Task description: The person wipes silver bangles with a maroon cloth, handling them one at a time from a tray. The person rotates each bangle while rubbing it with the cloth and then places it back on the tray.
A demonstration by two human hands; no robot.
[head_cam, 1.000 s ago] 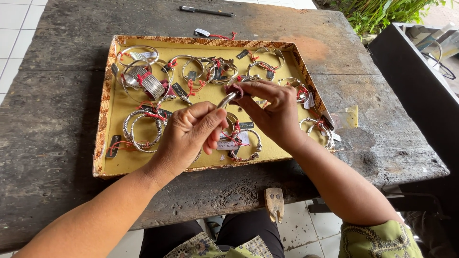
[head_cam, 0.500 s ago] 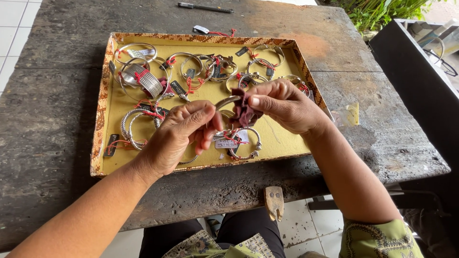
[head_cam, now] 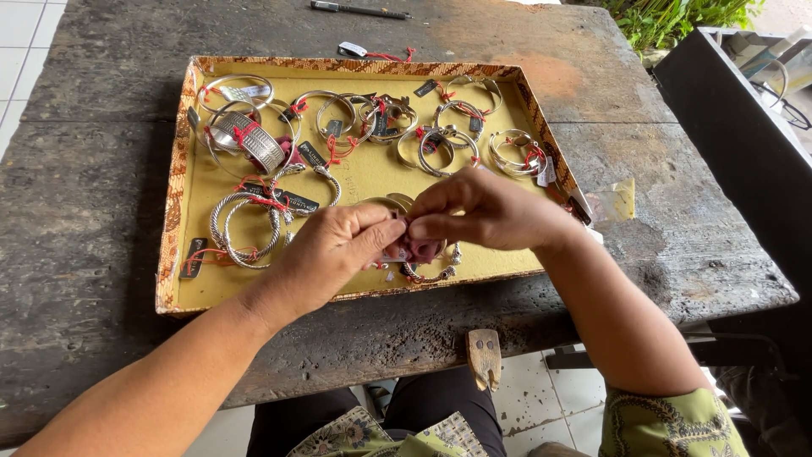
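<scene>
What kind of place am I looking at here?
Probably a jewellery workshop or craft stall, partly outdoors: a worn wooden table holds a yellow tray of tagged silver bangles, with green plants past the far corner.

**Outdoor jewellery workbench, craft stall or small workshop**

A worn, cracked wooden table (head_cam: 101, 254) is seen on a tiled floor (head_cam: 541, 415). A yellow tray (head_cam: 190, 279) is filled with tagged silver bangles (head_cam: 245, 224). A wooden bench peg (head_cam: 485, 355) is fixed at the table edge. A pen (head_cam: 359, 10) is laid at the far side; green plants (head_cam: 677, 17) are seen beyond.
</scene>
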